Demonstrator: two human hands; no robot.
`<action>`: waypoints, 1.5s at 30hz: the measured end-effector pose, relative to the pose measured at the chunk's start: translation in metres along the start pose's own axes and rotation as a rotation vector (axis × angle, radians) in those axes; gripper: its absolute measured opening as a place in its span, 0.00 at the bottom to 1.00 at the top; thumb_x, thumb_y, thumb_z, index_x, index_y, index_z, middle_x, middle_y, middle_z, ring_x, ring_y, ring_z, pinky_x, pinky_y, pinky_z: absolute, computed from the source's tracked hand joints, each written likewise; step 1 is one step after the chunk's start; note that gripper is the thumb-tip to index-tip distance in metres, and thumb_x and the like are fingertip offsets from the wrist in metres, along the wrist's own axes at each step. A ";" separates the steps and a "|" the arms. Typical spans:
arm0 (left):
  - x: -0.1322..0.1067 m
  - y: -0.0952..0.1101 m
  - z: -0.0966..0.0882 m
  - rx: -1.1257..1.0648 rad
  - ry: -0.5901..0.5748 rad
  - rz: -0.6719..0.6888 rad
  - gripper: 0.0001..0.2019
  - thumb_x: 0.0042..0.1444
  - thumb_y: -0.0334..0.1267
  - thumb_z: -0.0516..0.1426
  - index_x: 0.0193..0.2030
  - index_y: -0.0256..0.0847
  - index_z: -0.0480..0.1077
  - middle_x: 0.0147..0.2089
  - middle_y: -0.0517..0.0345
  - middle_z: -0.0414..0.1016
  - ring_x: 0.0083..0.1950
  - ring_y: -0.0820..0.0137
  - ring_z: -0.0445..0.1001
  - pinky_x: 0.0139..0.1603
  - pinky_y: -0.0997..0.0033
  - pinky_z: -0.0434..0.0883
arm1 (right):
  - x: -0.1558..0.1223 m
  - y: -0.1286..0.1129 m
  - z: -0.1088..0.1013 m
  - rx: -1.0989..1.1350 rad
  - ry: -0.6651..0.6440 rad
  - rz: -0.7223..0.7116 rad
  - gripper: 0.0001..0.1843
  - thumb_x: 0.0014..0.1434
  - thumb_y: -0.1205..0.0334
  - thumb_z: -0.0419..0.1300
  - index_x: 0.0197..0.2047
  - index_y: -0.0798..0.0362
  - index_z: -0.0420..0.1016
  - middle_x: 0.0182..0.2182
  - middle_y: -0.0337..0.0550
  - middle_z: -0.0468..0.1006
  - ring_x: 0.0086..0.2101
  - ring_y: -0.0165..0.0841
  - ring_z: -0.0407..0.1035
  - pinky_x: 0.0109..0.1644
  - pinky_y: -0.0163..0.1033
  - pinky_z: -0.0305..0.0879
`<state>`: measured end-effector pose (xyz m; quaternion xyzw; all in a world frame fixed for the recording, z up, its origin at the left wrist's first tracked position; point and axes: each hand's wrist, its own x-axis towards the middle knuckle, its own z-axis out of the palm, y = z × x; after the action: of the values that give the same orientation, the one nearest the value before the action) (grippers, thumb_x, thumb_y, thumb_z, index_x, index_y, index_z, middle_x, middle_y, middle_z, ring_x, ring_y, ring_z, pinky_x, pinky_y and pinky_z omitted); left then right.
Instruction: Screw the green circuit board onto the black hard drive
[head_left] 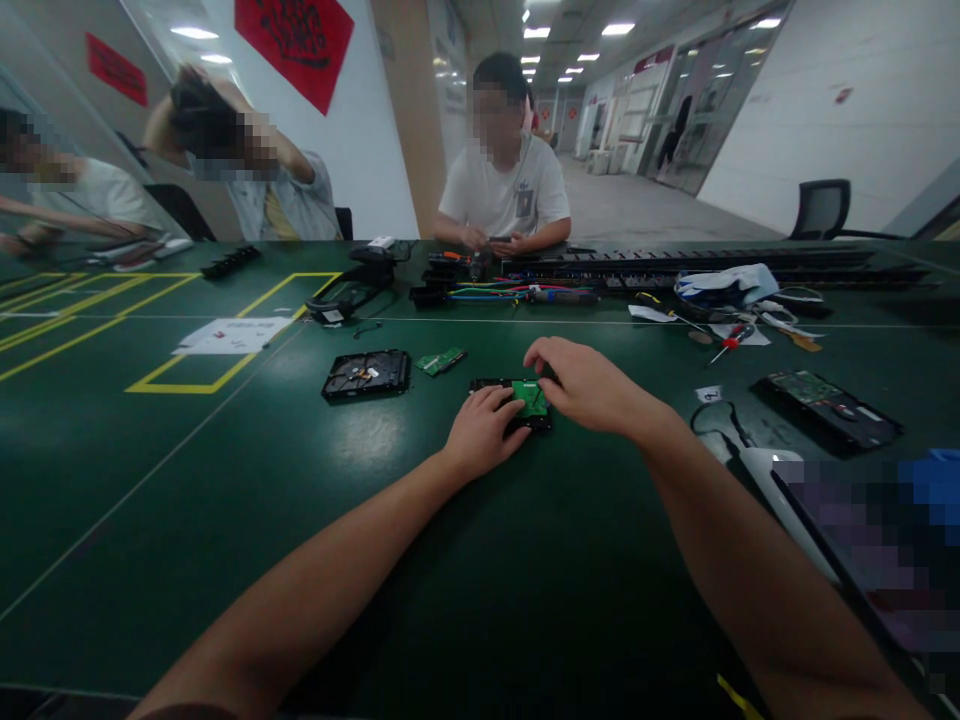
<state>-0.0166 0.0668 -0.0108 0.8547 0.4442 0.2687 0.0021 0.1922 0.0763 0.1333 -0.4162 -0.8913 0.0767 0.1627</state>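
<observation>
A hard drive (541, 422) with a green circuit board (531, 397) on its upper face lies flat on the table in front of me. My left hand (484, 430) grips it, fingers over the top and the thumb along the near edge. Over the board's right side, my right hand (585, 385) is raised with curled fingers. Whatever its fingertips hold, if anything, is too small to make out. To the left are a loose green circuit board (441, 361) and another hard drive (367, 375).
On the right are a hard drive (829, 408), a red-handled screwdriver (731, 343) and a laptop-like device (847, 560). Cables (510, 293) and long black rails (690, 262) line the far side. A person (506, 185) sits opposite; others are on the left.
</observation>
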 end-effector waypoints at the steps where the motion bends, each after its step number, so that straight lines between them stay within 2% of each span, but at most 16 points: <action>1: 0.000 0.000 0.000 0.000 0.001 0.001 0.21 0.67 0.48 0.64 0.63 0.46 0.76 0.66 0.47 0.75 0.70 0.49 0.69 0.71 0.41 0.70 | 0.000 0.000 0.000 0.001 0.007 0.006 0.15 0.63 0.71 0.55 0.52 0.51 0.70 0.49 0.49 0.79 0.48 0.41 0.73 0.54 0.45 0.67; 10: 0.000 0.000 0.000 0.006 0.001 0.004 0.21 0.67 0.48 0.64 0.62 0.44 0.77 0.66 0.45 0.75 0.69 0.49 0.70 0.70 0.41 0.70 | 0.000 0.005 0.002 0.025 0.040 0.024 0.13 0.63 0.70 0.57 0.51 0.52 0.70 0.48 0.51 0.79 0.48 0.43 0.74 0.54 0.48 0.68; 16: -0.001 0.000 0.001 0.019 0.015 0.007 0.21 0.67 0.49 0.64 0.62 0.42 0.77 0.66 0.45 0.76 0.69 0.49 0.70 0.71 0.43 0.70 | 0.003 0.001 0.004 0.049 0.088 0.066 0.14 0.65 0.70 0.59 0.53 0.52 0.67 0.48 0.52 0.80 0.43 0.42 0.75 0.51 0.47 0.68; 21: -0.001 -0.001 0.003 0.022 0.014 0.006 0.21 0.67 0.49 0.64 0.62 0.43 0.77 0.66 0.46 0.76 0.69 0.49 0.70 0.70 0.42 0.70 | 0.005 -0.001 0.005 -0.043 0.106 0.131 0.13 0.66 0.65 0.62 0.53 0.52 0.67 0.49 0.54 0.80 0.45 0.45 0.76 0.49 0.47 0.67; 28: -0.001 -0.002 0.002 0.011 0.015 0.010 0.21 0.66 0.48 0.64 0.62 0.43 0.77 0.66 0.45 0.75 0.70 0.48 0.70 0.70 0.42 0.70 | 0.002 -0.001 0.003 -0.148 0.078 0.143 0.10 0.69 0.62 0.60 0.53 0.52 0.69 0.47 0.52 0.80 0.45 0.44 0.75 0.48 0.46 0.66; 31: -0.001 -0.001 0.002 0.010 0.012 0.010 0.21 0.66 0.48 0.64 0.62 0.41 0.77 0.65 0.44 0.75 0.69 0.48 0.70 0.71 0.41 0.70 | 0.001 0.000 0.001 -0.138 0.047 0.108 0.10 0.67 0.65 0.61 0.52 0.51 0.70 0.46 0.50 0.80 0.45 0.43 0.75 0.50 0.45 0.66; 34: 0.000 -0.001 0.000 0.013 0.010 0.012 0.21 0.66 0.48 0.64 0.62 0.42 0.77 0.65 0.44 0.75 0.69 0.48 0.70 0.71 0.42 0.70 | 0.001 0.000 -0.002 -0.044 0.014 0.011 0.12 0.65 0.71 0.60 0.51 0.51 0.72 0.48 0.49 0.81 0.47 0.41 0.75 0.52 0.43 0.67; 38: 0.000 0.000 -0.001 0.017 0.002 0.008 0.21 0.67 0.48 0.64 0.62 0.42 0.77 0.66 0.44 0.75 0.70 0.48 0.70 0.71 0.41 0.70 | 0.000 -0.003 -0.006 0.027 -0.025 -0.039 0.15 0.61 0.75 0.58 0.49 0.52 0.74 0.46 0.47 0.82 0.44 0.38 0.75 0.49 0.40 0.67; 42: -0.001 -0.001 0.000 0.017 0.004 0.007 0.21 0.67 0.49 0.64 0.62 0.43 0.77 0.66 0.45 0.75 0.70 0.49 0.70 0.71 0.41 0.70 | 0.000 -0.005 -0.007 -0.035 0.005 0.015 0.06 0.69 0.66 0.58 0.47 0.51 0.76 0.44 0.47 0.83 0.43 0.39 0.75 0.49 0.43 0.66; 45: -0.001 -0.001 0.001 0.017 0.009 0.005 0.21 0.66 0.49 0.64 0.62 0.44 0.77 0.66 0.45 0.75 0.70 0.49 0.70 0.70 0.40 0.70 | 0.001 -0.004 -0.005 -0.096 0.015 0.086 0.11 0.75 0.56 0.54 0.46 0.50 0.77 0.43 0.49 0.83 0.44 0.42 0.76 0.48 0.45 0.65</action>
<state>-0.0172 0.0672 -0.0123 0.8545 0.4443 0.2689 -0.0077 0.1905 0.0745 0.1398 -0.4620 -0.8740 0.0380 0.1456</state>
